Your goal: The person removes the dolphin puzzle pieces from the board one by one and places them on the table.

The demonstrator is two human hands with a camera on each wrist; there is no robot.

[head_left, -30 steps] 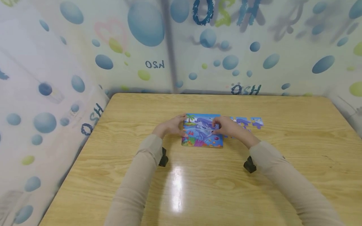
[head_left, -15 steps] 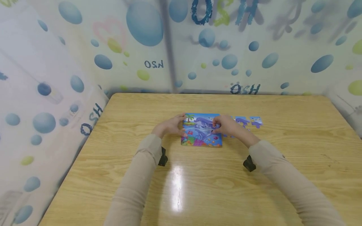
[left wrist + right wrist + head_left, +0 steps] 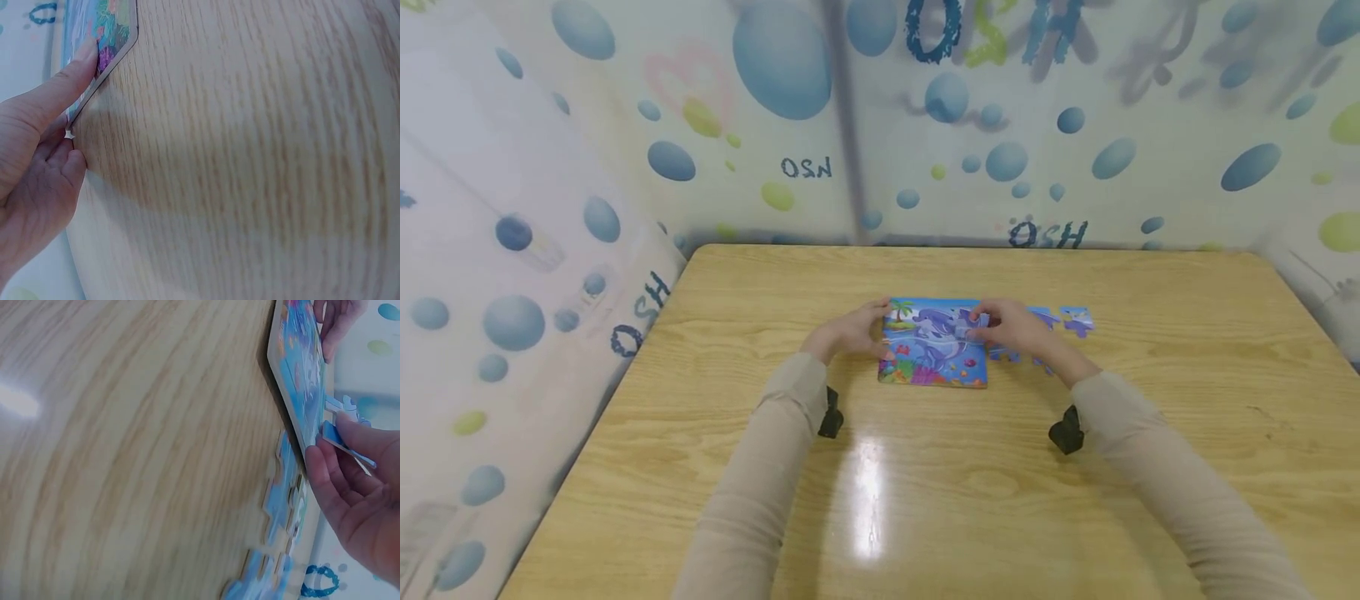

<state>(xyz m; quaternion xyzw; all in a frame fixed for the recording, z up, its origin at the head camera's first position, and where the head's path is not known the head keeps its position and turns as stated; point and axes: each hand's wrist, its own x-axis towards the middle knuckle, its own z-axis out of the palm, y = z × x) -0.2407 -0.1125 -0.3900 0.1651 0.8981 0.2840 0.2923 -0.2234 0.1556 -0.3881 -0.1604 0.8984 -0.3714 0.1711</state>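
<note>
Near the far edge of the worktop, just left of that edge's midpoint, lies one puzzle, bright blue with purple dolphins, a palm and coral. The left hand touches its left side, thumb on the picture, thumb and fingers spread apart. At its right side the right hand pinches one blue piece between thumb and fingers. Towards the worktop's right edge lie several loose pieces; the right hand and arm cover some, so their full number cannot be told.
</note>
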